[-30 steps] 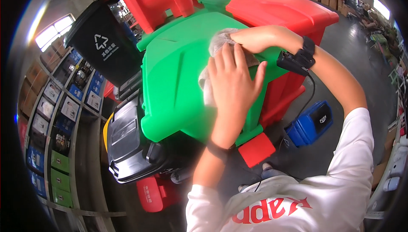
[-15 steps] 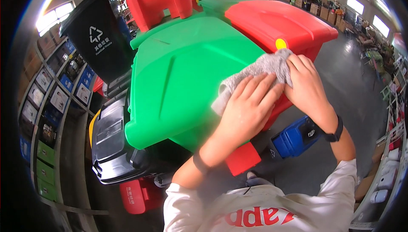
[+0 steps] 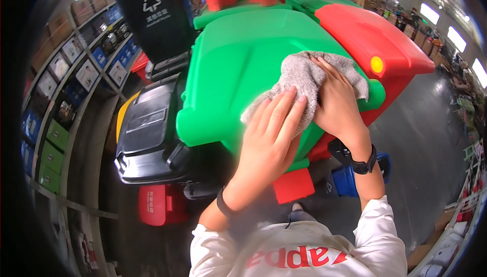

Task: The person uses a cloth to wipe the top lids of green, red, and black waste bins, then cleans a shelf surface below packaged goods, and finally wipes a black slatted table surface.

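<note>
A grey cleaning cloth (image 3: 299,74) lies bunched on the front right part of a big green bin lid (image 3: 238,48). My left hand (image 3: 271,130) rests on the cloth's near left end, its fingers stretched out over the fabric and its thumb mostly hidden. Beside it, my right hand (image 3: 339,102) has its fingers closed into the folds of the cloth, and some fabric spreads out past them to the right. Under the lid's near edge, part of the green bin's body (image 3: 309,140) shows between my arms.
Right of the green lid stands a red bin (image 3: 375,38) with a yellow round spot. Black bins (image 3: 152,125) crowd the left, before shelves (image 3: 76,125) of boxes. Low down are a blue bin (image 3: 345,180), a red pedal (image 3: 294,185) and a small red bin (image 3: 161,203).
Both hands and the cloth have shifted left across the lid relative to the bin's right corner, which now shows. The cloth is more bunched. The whole view has also shifted.
</note>
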A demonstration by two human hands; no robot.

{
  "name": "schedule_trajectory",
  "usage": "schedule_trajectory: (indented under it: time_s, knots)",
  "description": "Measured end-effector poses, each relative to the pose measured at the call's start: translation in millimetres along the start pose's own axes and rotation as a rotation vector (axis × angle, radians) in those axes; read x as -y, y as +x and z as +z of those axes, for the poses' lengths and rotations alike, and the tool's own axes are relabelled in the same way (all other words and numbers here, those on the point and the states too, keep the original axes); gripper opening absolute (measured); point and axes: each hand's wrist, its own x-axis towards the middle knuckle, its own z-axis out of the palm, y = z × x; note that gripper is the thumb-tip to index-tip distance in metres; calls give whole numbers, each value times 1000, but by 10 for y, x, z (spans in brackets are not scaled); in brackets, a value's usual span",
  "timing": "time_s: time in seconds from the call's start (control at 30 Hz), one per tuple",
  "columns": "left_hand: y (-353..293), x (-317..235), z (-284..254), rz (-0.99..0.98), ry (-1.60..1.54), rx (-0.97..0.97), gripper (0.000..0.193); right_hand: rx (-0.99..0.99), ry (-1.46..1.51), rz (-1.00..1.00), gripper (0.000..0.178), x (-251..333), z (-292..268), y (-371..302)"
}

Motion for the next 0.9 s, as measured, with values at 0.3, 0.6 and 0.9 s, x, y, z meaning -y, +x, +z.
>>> schedule_trajectory:
  time_s: [0.3, 0.6, 0.9]
  knots:
    - [-522, 287, -326, -243, 288, -229, 51, -136, 142, -179, 30, 889, 420, 352]
    - [-1227, 765, -687, -440, 476, -329, 43, -289, 124, -302, 30, 1659, 1023, 266]
    - [-2093, 1160, -869, -644, 394, -102, 48, 186, 493, -172, 56, 2085, 2144, -431]
